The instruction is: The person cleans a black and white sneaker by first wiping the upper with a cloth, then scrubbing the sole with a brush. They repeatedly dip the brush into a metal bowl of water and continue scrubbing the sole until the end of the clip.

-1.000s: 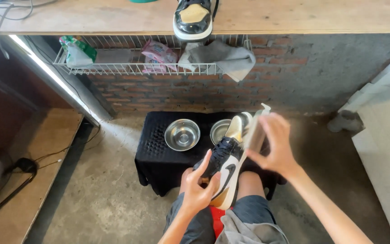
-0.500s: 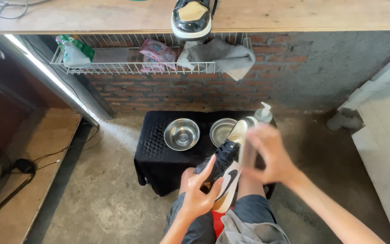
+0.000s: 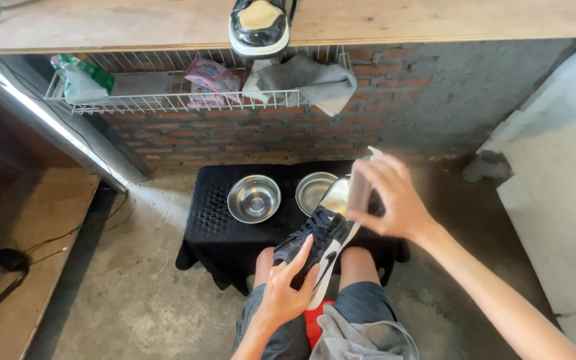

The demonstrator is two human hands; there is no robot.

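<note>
1. My left hand (image 3: pixel 287 288): fingers wrapped round the heel end of a black-and-white sneaker (image 3: pixel 320 245) held above my knees.
2. My right hand (image 3: pixel 395 197): closed on a small pale, blurred object (image 3: pixel 357 192), kind unclear, just above the sneaker's toe.
3. Two steel bowls (image 3: pixel 254 198) on the black-draped counter (image 3: pixel 216 230), beyond my left hand; the second is partly hidden.

I see a low stand draped in black cloth (image 3: pixel 218 230) on the concrete floor (image 3: pixel 135 293). Two steel bowls sit on it: one (image 3: pixel 254 198) near its middle, another (image 3: pixel 315 192) just beside it at 3 o'clock. At 12 o'clock a wooden worktop (image 3: pixel 135 23) carries a black-and-cream shoe (image 3: pixel 259 25) at its edge. Beneath hangs a wire shelf (image 3: pixel 168 101) holding a green packet (image 3: pixel 83 78), a pink pack (image 3: pixel 212 77) and a grey cloth (image 3: pixel 308 81).
</note>
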